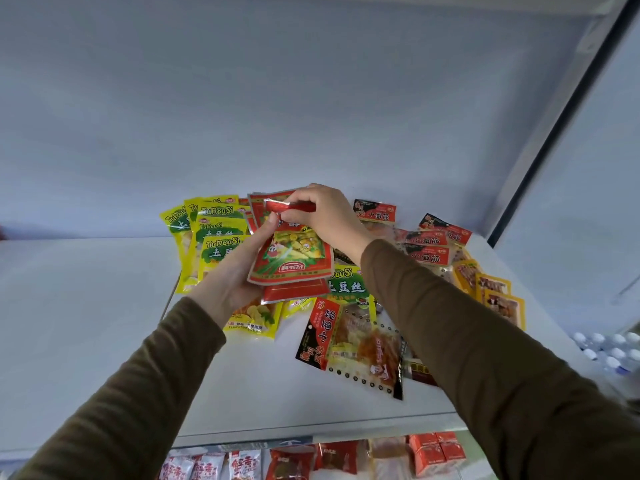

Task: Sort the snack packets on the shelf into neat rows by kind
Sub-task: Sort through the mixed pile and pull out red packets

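Sleeves (485, 341) olive, both arms reaching over shelf (86, 323). Left hand (232, 275) grip holds red packets (291, 261) from below, fanned above the pile; right hand (325, 213) grip pinches their top edge. Yellow-green packets (214, 233) stacked left, red-black packets (426, 244) right, one clear-fronted packet (356, 341) nearer.

A single head-worn wide-angle camera is looking forward and down onto a white shelf (104, 341), sitting close enough that both sleeved arms are stretching in from the bottom corners. It is facing the pale back wall (311, 98), with a lower shelf row (311, 459) peeking in along the bottom edge.
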